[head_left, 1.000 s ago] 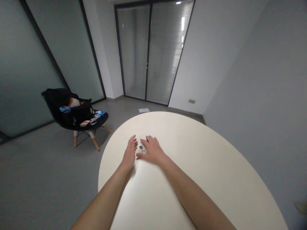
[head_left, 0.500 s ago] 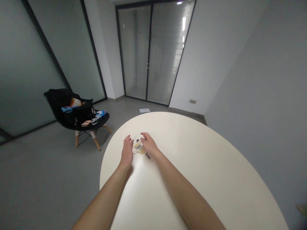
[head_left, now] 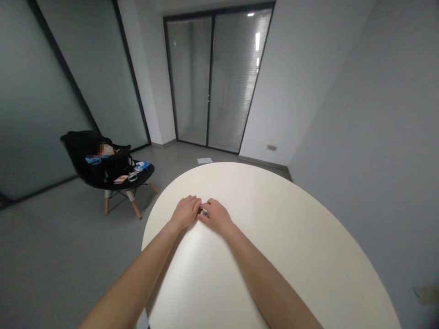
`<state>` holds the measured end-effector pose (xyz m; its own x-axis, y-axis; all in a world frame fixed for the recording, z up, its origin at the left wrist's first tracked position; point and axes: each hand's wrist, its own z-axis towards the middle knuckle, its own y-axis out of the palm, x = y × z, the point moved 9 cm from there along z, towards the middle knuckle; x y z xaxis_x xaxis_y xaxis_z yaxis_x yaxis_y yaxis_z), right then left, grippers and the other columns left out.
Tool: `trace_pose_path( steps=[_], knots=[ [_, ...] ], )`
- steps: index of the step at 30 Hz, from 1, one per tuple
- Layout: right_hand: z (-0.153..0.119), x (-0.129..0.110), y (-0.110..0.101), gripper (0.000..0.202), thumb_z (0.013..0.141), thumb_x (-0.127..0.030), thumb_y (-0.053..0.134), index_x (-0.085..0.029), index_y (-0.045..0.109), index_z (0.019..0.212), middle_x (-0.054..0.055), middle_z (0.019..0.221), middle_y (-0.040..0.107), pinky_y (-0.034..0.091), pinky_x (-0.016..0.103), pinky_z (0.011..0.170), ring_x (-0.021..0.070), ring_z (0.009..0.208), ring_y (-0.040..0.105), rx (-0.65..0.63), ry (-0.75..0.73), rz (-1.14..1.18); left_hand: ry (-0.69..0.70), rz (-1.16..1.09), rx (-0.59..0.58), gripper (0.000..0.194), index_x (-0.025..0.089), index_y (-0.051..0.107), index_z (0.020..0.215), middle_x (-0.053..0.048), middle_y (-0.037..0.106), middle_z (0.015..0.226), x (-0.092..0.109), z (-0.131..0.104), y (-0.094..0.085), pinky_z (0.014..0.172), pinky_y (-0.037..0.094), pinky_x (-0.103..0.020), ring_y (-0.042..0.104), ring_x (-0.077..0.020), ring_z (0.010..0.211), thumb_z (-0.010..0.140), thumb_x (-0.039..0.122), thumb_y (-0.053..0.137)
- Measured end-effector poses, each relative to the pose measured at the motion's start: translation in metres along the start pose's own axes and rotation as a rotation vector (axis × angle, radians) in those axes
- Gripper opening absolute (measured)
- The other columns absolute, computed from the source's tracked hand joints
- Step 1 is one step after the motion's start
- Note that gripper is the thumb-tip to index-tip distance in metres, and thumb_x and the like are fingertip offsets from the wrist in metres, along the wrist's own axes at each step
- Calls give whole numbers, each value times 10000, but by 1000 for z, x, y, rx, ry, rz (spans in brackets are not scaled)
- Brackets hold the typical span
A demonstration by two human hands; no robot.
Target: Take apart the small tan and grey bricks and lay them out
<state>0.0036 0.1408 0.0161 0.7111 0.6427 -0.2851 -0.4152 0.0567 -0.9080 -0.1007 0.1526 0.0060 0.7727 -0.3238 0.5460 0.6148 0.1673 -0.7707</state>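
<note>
My left hand (head_left: 187, 212) rests palm down on the white round table (head_left: 281, 246), its fingers curled inward at the far left of the top. Facing it, my right hand (head_left: 218, 216) is bent around, with thumb and fingers closing in from the right. In the narrow gap between the two hands shows a bit of the small pale and dark items (head_left: 205, 212). Most of this little pile is covered by my fingers, and its kind is too small to tell.
Beyond the table's left edge stands a black chair (head_left: 77, 157) with wooden legs, holding a black bag (head_left: 116, 165) and several small packets. A white sheet (head_left: 205, 161) lies on the floor past the table. Glass doors (head_left: 224, 82) are at the back.
Both hands have come together and down around the small items, which lay spread out in view between them before. The fingers have curled in and now hide most of the pile.
</note>
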Motion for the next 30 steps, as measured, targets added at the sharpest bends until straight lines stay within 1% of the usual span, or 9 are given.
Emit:
trace_pose_path(
  steps=[3,7,11,13,16,19,23,27,30],
  knots=[
    [0,9,5,275,879,-393,538,-231,619,1085,77,1005,584,437,310,791,196,886,570,33,149,-4,11,25,1,396,196,671,1053,-111,650,1158,4,-6,-3,1052,346,-430,540,-271,1149,927,391,350],
    [-1,25,2,262,898,-399,486,-202,652,939,84,929,617,436,343,794,202,822,586,137,263,208,16,30,-11,393,198,604,1192,-120,613,1225,4,-21,-8,1031,378,-426,541,-280,1149,903,385,414],
    [-3,49,-6,267,915,-320,421,-199,652,975,55,912,654,448,306,805,167,825,592,194,284,357,63,-44,-55,655,177,412,1390,-148,442,1418,4,-41,-13,1098,315,-447,415,-300,1297,798,388,598],
    [-4,60,-8,241,883,-278,455,-197,648,1004,51,922,662,459,299,797,159,812,597,197,301,400,95,-79,-89,769,192,342,1432,-147,372,1466,6,-50,-13,1119,285,-449,356,-299,1343,760,401,653],
    [-5,64,-3,213,823,-220,508,-203,653,979,36,833,665,477,301,759,158,749,607,177,329,462,71,-73,-91,899,202,261,1466,-165,282,1509,8,-54,-11,1125,255,-479,257,-313,1395,723,467,691],
    [-4,55,10,247,806,-197,494,-222,634,1009,-7,727,652,494,261,623,126,591,605,128,340,565,17,-13,-95,1040,194,253,1472,-195,164,1545,8,-45,-2,1116,229,-523,150,-360,1422,631,566,738],
    [-6,54,16,289,854,-265,403,-229,585,1075,-14,792,647,479,228,490,95,480,579,165,376,676,-11,99,-99,1101,196,327,1450,-214,112,1553,9,-19,10,1111,144,-573,116,-429,1410,545,666,741],
    [-15,79,-3,320,866,-319,352,-207,574,1068,29,892,632,504,273,571,124,588,591,346,461,665,-30,145,-132,939,263,381,1423,-173,179,1551,13,1,23,1097,115,-594,137,-416,1411,642,718,635],
    [-21,94,-14,296,849,-330,382,-200,593,1010,38,877,626,500,307,669,154,676,578,451,506,634,-21,169,-154,722,328,452,1365,-119,255,1537,21,9,34,1086,119,-611,197,-389,1402,739,663,584]
  ],
)
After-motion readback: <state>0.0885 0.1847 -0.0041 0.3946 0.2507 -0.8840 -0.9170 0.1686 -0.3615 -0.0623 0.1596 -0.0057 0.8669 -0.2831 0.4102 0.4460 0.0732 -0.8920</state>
